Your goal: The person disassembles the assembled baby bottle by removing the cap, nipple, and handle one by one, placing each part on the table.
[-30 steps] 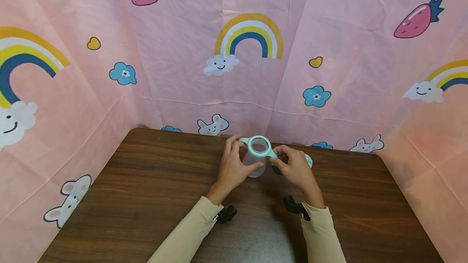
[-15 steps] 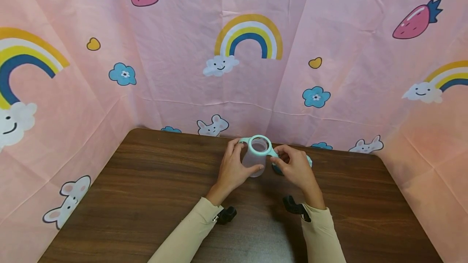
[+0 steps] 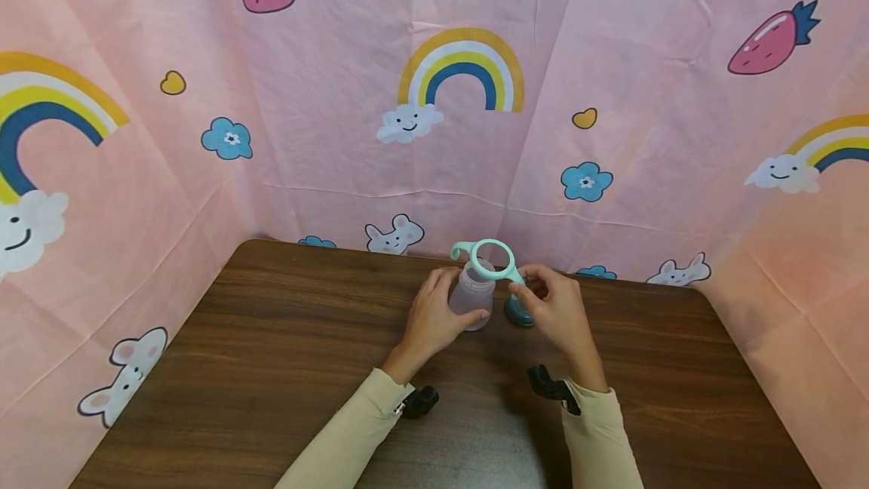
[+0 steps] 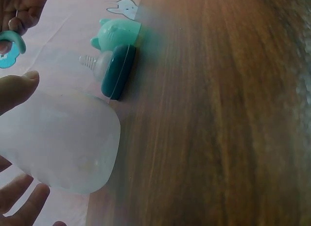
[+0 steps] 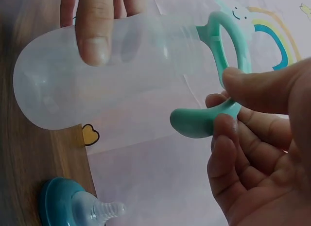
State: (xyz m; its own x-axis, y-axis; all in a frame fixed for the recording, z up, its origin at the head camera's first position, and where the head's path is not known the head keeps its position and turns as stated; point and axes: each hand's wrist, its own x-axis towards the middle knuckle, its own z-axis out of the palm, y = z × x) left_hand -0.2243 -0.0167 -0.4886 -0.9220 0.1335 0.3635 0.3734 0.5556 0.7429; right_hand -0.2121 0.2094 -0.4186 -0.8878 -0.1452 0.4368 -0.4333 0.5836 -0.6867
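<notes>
My left hand (image 3: 434,315) grips the translucent baby bottle (image 3: 471,299) around its body, thumb on the near side. The bottle stands upright on the table with its threaded neck bare. My right hand (image 3: 555,312) pinches one grip of a mint-green bottle handle (image 5: 194,123), a ring with two curved side grips. In the head view the ring is tilted, just above and right of the bottle mouth. To the right of the bottle sits a clear nipple in a dark teal collar (image 4: 119,73). A mint cap with small ears (image 4: 119,35) stands beyond it in the left wrist view.
A brown wood-grain table (image 3: 271,368) carries everything. Pink printed cloth (image 3: 326,134) hangs along the table's back and sides. Black wrist cameras show under both forearms.
The handle ring has come up off the bottle neck, rising and tilting slightly right in my right hand. My left hand's fingers have left the ring's left grip and stay around the bottle.
</notes>
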